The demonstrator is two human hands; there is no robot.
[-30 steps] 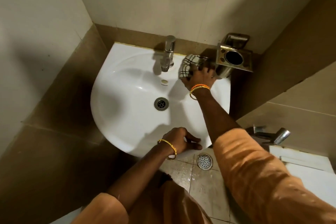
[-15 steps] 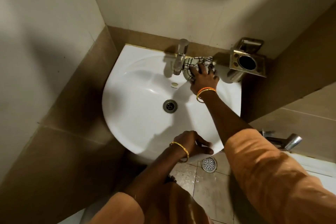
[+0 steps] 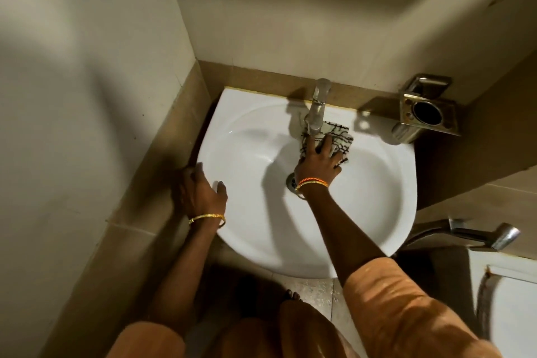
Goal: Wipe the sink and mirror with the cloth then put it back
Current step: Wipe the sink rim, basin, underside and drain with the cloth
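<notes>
A white wall-hung sink [image 3: 377, 200] fills the middle of the view. Under its chrome tap [image 3: 316, 109], a white cloth with dark checks [image 3: 338, 136] lies pressed against the back of the basin. My right hand [image 3: 318, 161] lies spread on the cloth, holding it to the porcelain, and partly covers the drain [image 3: 290, 180]. My left hand [image 3: 200, 190] rests flat on the sink's left rim, fingers apart, holding nothing. No mirror is in view.
A metal holder with a round hole [image 3: 427, 115] hangs on the wall right of the tap. A chrome spray handle [image 3: 482, 234] sticks out at the lower right above a white fixture [image 3: 511, 299]. Tiled walls close in on the left and behind.
My right hand has slid the cloth from the right back rim down into the basin under the tap. My left hand has moved from the sink's front edge to its left rim.
</notes>
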